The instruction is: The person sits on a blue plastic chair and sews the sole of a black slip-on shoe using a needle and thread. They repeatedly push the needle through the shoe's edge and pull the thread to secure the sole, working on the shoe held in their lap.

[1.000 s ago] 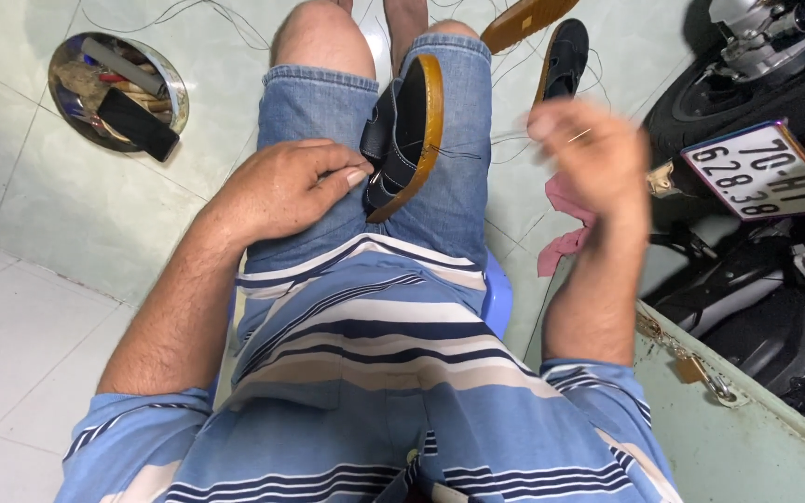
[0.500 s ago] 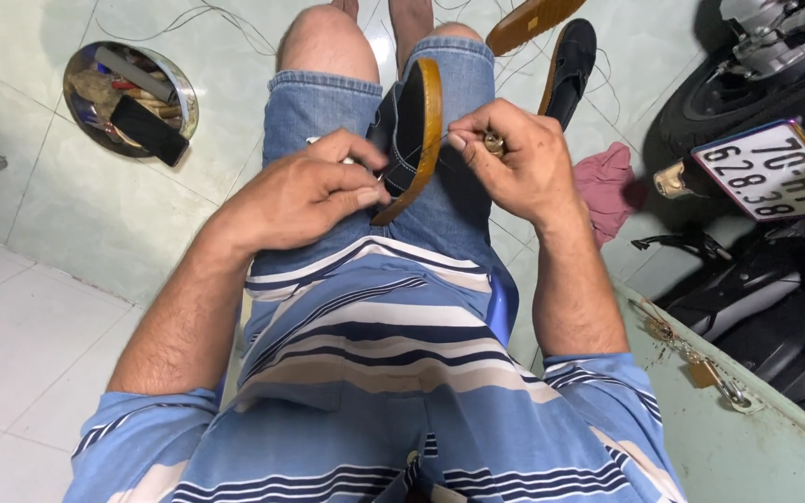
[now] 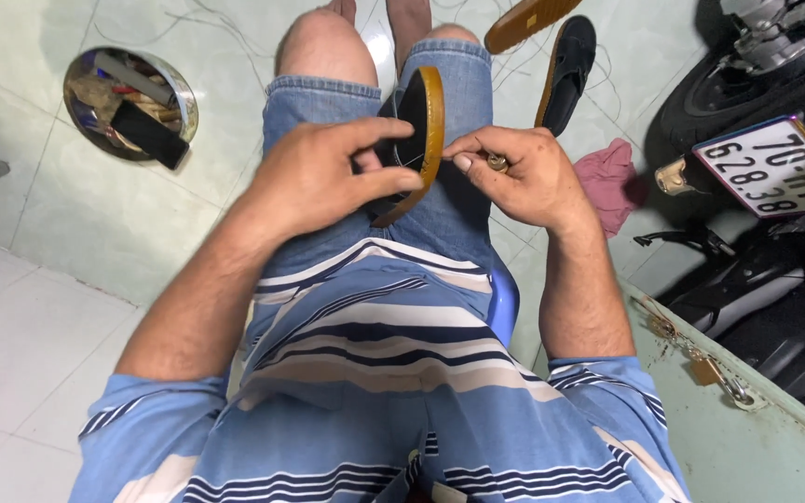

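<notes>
While the person sits on a blue stool (image 3: 505, 303) in a striped shirt and denim shorts, the left hand (image 3: 314, 177) grips a sandal (image 3: 418, 140) stood on edge on the lap, fingers curled round its dark upper. At its tan sole edge, the right hand (image 3: 524, 177) pinches a small brass-coloured tool (image 3: 495, 164) between thumb and forefinger. Farther off on the tiled floor (image 3: 67, 214) lie a pink rag (image 3: 607, 177), two more sandals (image 3: 566, 65) and a round metal bowl (image 3: 128, 102) of odds and ends.
</notes>
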